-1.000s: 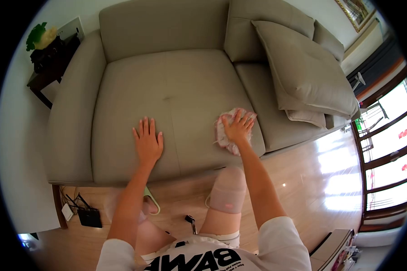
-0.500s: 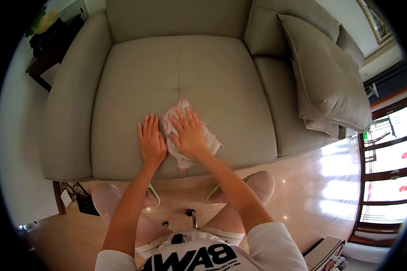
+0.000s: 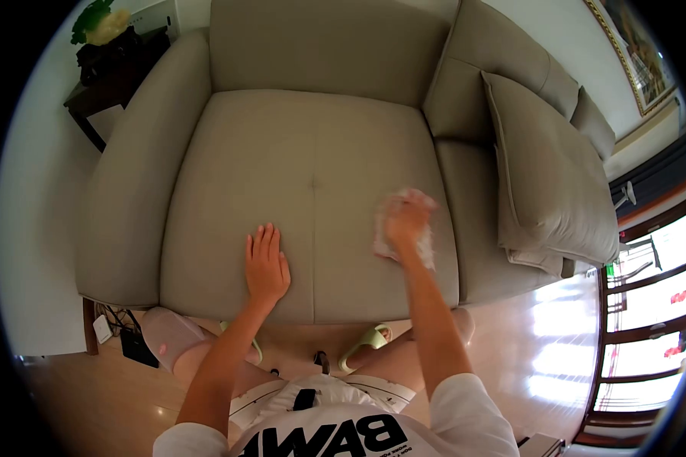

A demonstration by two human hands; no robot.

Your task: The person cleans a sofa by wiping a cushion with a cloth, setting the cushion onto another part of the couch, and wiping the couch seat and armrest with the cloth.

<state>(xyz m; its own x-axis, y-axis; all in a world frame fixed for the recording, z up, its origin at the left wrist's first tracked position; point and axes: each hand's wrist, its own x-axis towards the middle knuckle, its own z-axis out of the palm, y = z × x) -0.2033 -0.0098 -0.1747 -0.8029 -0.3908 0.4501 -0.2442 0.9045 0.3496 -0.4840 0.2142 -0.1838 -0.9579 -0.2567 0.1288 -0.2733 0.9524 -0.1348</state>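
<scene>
My left hand (image 3: pixel 267 270) lies flat on the beige sofa seat (image 3: pixel 259 145), fingers stretched out, with nothing held. To its right, near the seat's right side, my right hand (image 3: pixel 405 226) is on a white and pink cloth (image 3: pixel 424 245), pressing it against the seat. Motion smears the right fingers and the cloth, though the cloth moves along with the hand. Parts of the cloth are hidden under the palm.
A large cushion (image 3: pixel 549 171) leans on the sofa's right section. The left armrest (image 3: pixel 141 167) borders the seat, with a dark side table (image 3: pixel 103 103) beyond it. Below the front edge are green slippers (image 3: pixel 362 344) and a black box with cables (image 3: pixel 137 346).
My right hand has swept the cloth to the right across the seat, away from the left hand. The left hand stays flat on the seat. The camera view has shifted slightly.
</scene>
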